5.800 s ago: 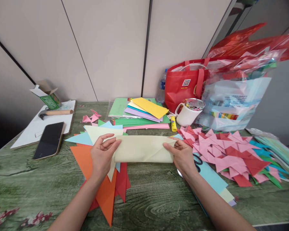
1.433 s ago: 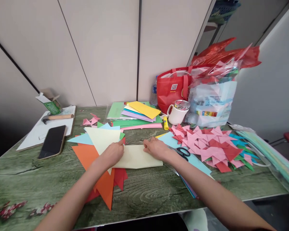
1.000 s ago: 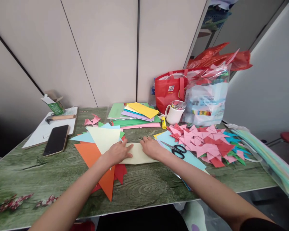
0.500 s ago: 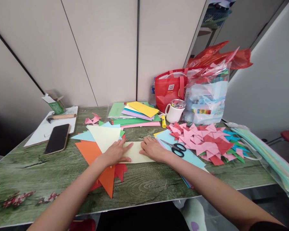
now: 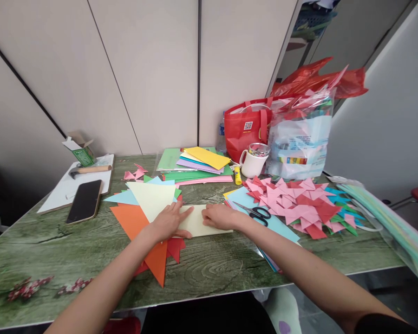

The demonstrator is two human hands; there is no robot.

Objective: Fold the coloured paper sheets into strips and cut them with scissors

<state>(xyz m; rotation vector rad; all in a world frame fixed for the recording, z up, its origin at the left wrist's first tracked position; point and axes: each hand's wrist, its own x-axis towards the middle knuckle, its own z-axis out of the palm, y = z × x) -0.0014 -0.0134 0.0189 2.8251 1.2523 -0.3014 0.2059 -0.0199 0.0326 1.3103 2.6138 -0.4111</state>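
Note:
A pale yellow strip of folded paper lies flat on the table in front of me. My left hand rests on its left part with the fingers spread, pressing it down. My right hand has its fingers curled, knuckles down on the right part of the paper; whether anything is between the fingers is hidden. Left of the strip lie cut paper triangles, a cream one and an orange one among them. Black-handled scissors rest on light blue paper sheets beside my right wrist.
Pink and red folded paper pieces are heaped at right. Behind stand a white mug, a glue stick, a red bag and stacked coloured paper. At left lie a phone and a hammer.
My right hand has curled its fingers more and shifted slightly left on the paper strip. My left hand stays spread on the paper. The camera view has moved slightly.

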